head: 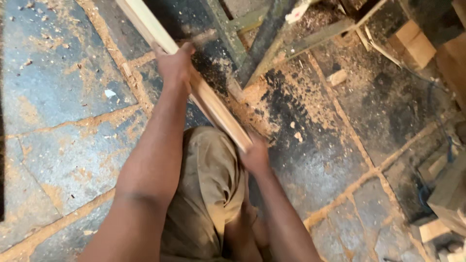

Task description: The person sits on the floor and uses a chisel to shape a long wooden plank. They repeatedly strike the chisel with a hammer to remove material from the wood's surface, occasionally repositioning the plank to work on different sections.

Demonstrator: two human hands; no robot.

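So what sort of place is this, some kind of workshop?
Most likely a woodworking shop. Sawdust lies thick over the stone-slab floor, offcut wooden blocks sit at the edge, and the person's left hand and right hand grip a long planed wooden strip.

Stone floor [58,145] under me, sawdust in joints. Green metal frame [272,41] at 12 o'clock. Pale wood blocks [412,43] at 2. Small offcut [337,77] near frame. More timber pieces [449,194] at 4. My khaki trouser knee [208,184] at 6.
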